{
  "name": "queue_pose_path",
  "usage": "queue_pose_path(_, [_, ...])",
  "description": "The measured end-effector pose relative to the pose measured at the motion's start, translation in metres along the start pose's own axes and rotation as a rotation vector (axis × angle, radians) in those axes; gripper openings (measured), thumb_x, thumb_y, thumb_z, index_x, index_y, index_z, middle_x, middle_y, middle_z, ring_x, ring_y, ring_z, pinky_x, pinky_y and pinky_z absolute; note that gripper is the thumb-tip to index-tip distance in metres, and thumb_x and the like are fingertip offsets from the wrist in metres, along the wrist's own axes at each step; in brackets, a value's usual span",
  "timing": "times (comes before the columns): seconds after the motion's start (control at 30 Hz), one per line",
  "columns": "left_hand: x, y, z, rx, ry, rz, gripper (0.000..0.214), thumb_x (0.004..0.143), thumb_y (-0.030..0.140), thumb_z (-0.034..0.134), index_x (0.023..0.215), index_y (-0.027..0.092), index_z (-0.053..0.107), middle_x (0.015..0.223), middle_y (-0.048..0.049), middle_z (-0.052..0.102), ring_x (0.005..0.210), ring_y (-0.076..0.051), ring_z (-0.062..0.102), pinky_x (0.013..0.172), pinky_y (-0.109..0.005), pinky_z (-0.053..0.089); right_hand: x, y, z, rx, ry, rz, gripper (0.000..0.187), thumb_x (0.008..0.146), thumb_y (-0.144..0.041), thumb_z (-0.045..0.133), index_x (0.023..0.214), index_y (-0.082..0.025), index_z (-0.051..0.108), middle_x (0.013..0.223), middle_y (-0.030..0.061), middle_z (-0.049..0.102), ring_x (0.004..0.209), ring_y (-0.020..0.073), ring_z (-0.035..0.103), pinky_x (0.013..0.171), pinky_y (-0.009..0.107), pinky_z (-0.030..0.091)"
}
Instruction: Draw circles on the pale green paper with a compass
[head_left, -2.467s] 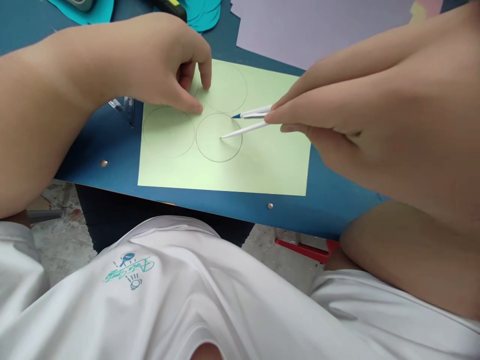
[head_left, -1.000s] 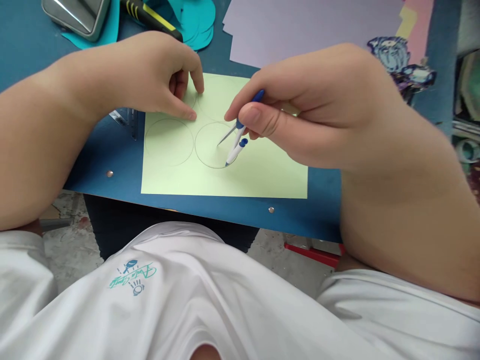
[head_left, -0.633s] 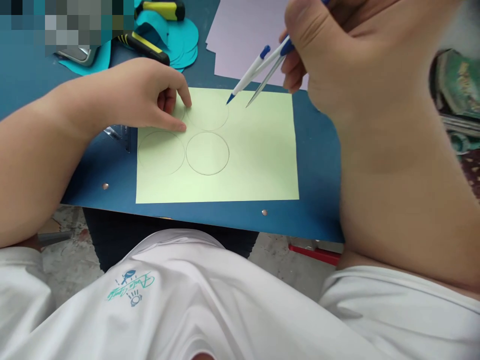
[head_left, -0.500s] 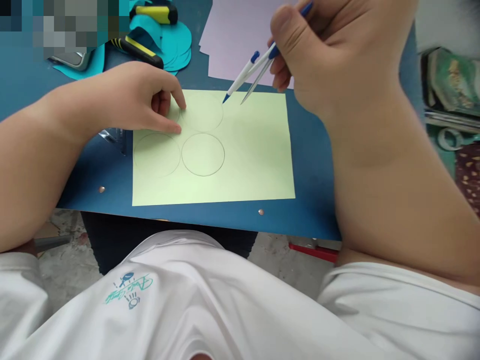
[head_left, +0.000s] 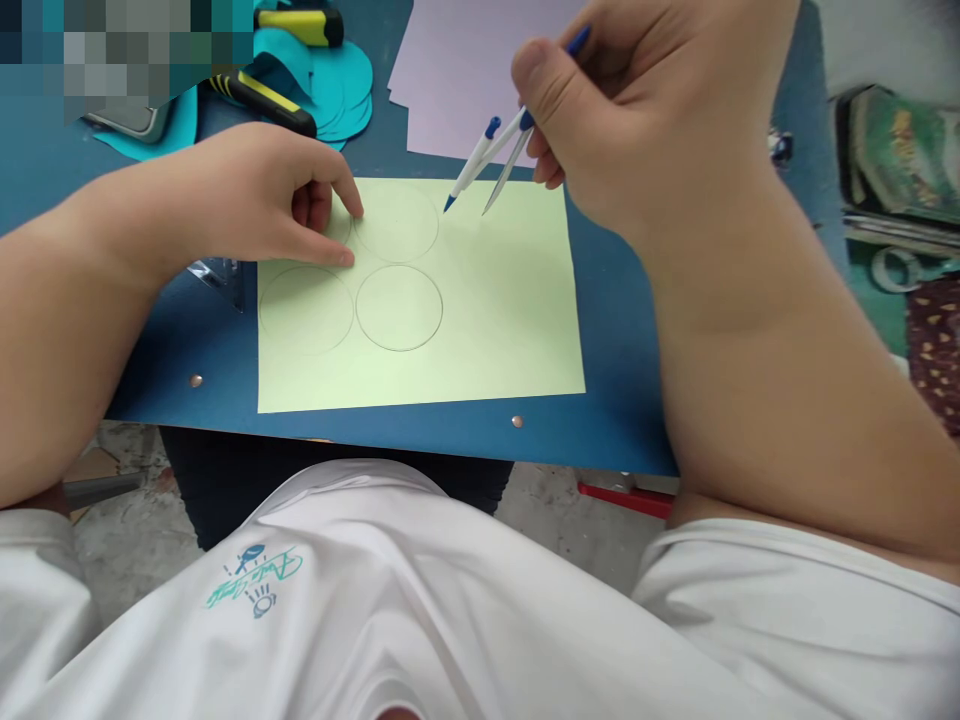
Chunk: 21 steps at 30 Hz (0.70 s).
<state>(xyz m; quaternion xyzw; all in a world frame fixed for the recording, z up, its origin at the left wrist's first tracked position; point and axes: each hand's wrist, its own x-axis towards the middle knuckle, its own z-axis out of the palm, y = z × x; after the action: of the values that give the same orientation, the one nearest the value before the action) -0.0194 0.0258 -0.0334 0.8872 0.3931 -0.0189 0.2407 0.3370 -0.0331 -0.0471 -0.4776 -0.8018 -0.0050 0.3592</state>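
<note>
A pale yellow-green sheet of paper [head_left: 510,320] lies on the blue table, with several pencil-thin circles drawn on its left half. My left hand [head_left: 292,195] rests on the sheet's upper left, thumb and index finger spread, the other fingers curled under. It covers part of the upper left circle. In my right hand [head_left: 600,110], above the sheet's top edge, is a drawing compass [head_left: 506,140] with a white and blue pen in one leg. Its two tips point down at the paper, right of the upper circle; whether they touch it I cannot tell.
Lilac sheets [head_left: 465,80] lie behind the paper. At the back left are cut turquoise paper pieces [head_left: 341,90] and yellow-black cutters [head_left: 274,100]. A clear plastic item [head_left: 221,280] sits beside my left wrist. Bags and a tape roll [head_left: 896,270] are at far right.
The view has shifted slightly, so most things sit a little further left. Relative to the sheet, the compass tips have moved slightly right and nearer to me. My left hand stays in place.
</note>
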Motion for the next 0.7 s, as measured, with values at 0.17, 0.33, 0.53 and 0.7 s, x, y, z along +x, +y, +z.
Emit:
queue_pose_path(0.17, [0.0003,-0.0025,-0.0003,0.009,-0.012,-0.005,0.072,0.094,0.073,0.081,0.145,0.023,0.091,0.107,-0.0028,0.083,0.095,-0.021,0.075,0.09,-0.036,0.048,0.0005,0.0007,0.0002,-0.018,0.007,-0.054,0.06,0.13,-0.058,0.073,0.08,-0.032,0.052,0.073,0.0027,0.069,0.062,0.0242,0.069,0.061,0.05,0.04])
queue_pose_path(0.33, [0.0004,-0.0031,-0.0012,0.041,-0.049,-0.028,0.087,0.094,0.086,0.076,0.148,0.019,0.089,0.109,-0.0036,0.081,0.097,-0.019,0.073,0.093,-0.036,0.047,-0.0001,-0.0019,0.003,0.021,0.022,-0.066,0.059,0.129,-0.051,0.074,0.079,-0.032,0.05,0.072,0.0021,0.069,0.064,0.0258,0.073,0.061,0.05,0.04])
queue_pose_path(0.53, [0.0001,-0.0009,-0.0023,0.035,-0.056,-0.043,0.087,0.095,0.087,0.076,0.149,0.02,0.089,0.112,-0.0034,0.081,0.099,-0.018,0.072,0.095,-0.036,0.046,0.0005,-0.0028,0.0042,0.061,0.026,-0.095,0.059,0.128,-0.046,0.076,0.078,-0.032,0.047,0.067,0.0008,0.064,0.061,0.0247,0.07,0.061,0.05,0.039])
queue_pose_path(0.7, [0.0005,-0.0037,-0.0013,0.078,-0.081,-0.066,0.098,0.098,0.093,0.069,0.159,0.019,0.085,0.122,-0.004,0.08,0.105,-0.018,0.07,0.101,-0.036,0.047,0.001,-0.0013,0.0038,0.033,0.025,-0.097,0.059,0.13,-0.049,0.074,0.08,-0.032,0.048,0.07,0.0008,0.065,0.062,0.0241,0.069,0.062,0.05,0.041])
